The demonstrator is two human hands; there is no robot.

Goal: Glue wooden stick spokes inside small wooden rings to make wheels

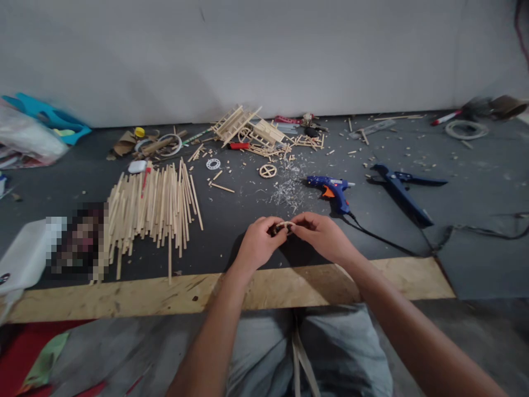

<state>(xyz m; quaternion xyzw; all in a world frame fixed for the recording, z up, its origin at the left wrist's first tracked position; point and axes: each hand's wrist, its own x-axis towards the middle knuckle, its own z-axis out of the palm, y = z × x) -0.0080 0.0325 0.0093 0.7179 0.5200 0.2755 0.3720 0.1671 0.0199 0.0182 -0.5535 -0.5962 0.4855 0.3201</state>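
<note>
Close to the table's front edge, my left hand (260,242) and my right hand (320,234) meet over a small round wooden ring (289,224), pinched from both sides. Fingers cover much of it, so I cannot tell whether it has spokes. Beyond my hands lies a wooden wheel with crossed spokes (268,171). A blue hot glue gun (336,190) with an orange trigger rests beyond my right hand, its cord running right. Whitish glue strands (289,187) litter the dark tabletop between the wheel and my hands.
Left of my hands, many thin wooden sticks (155,207) lie in a pile. Small wooden models (252,129) stand against the wall, near a white perforated disc (213,164). To the right lies a blue-handled cutter (403,193). A pale wooden strip (165,298) edges the table.
</note>
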